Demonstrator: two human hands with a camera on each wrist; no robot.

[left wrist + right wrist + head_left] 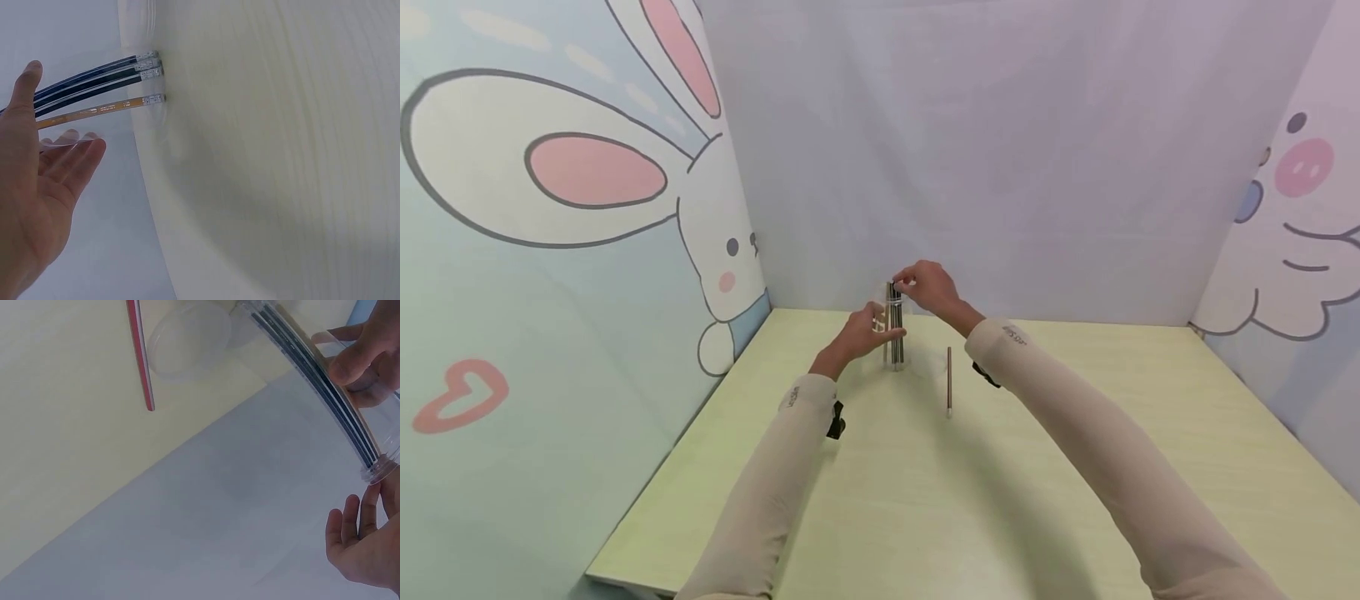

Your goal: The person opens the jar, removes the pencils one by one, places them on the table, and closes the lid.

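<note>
A tall clear plastic tube (898, 367) stands upright on the table with several pencils inside. Most of these pencils (94, 76) are dark; a yellow pencil (94, 112) sits beside them, and their eraser ends point down. My left hand (859, 335) grips the tube around its side, thumb across the front and fingers behind. At the tube's top, my right hand (934, 287) pinches the upper end of a dark pencil with thumb and forefinger, its fingers right at the rim (377, 470). The right thumb is hidden in the right wrist view.
A reddish pencil (949, 379) lies on the table (880, 500) to the right of the tube. Between them lies a clear round lid (190, 340). A pale curtain (1000, 167) hangs behind the table, and rabbit-printed cloth (587, 333) covers the left side.
</note>
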